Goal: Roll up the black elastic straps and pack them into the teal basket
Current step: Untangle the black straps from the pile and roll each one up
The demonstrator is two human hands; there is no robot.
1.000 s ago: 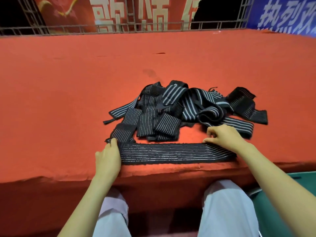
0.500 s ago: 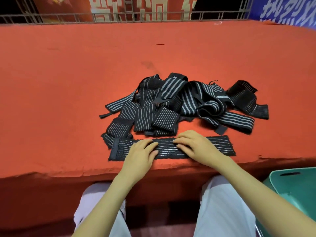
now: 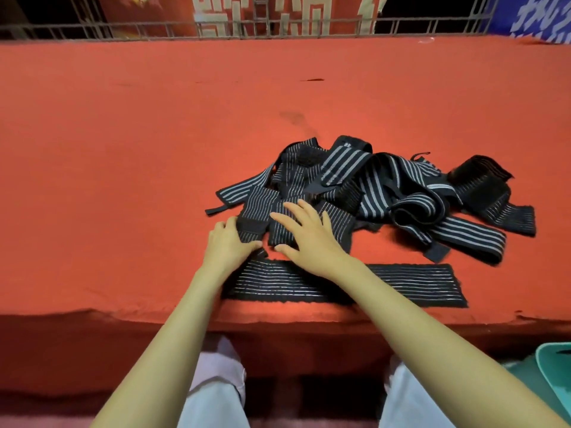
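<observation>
Heap of straps [image 3: 401, 193]: tangled, right of centre on the red cloth [image 3: 154, 149]. One flat strap [image 3: 417, 284] is laid straight along the near edge. All are judged light, soft and stretchy, likely to spring open unless rolled tight from one end. The stiffer patch end is best taken.

The near-left strap [image 3: 256, 216] is pinched at its end by the left hand [image 3: 227, 247]. The right hand [image 3: 309, 236] is spread flat on the heap, gripping nothing.

Cloth looks grippy and is rumpled at the edge. Teal basket [image 3: 553, 362] is seen low right, below the table. Railing [image 3: 123, 29] and banners [image 3: 154, 7] are noted behind.
</observation>
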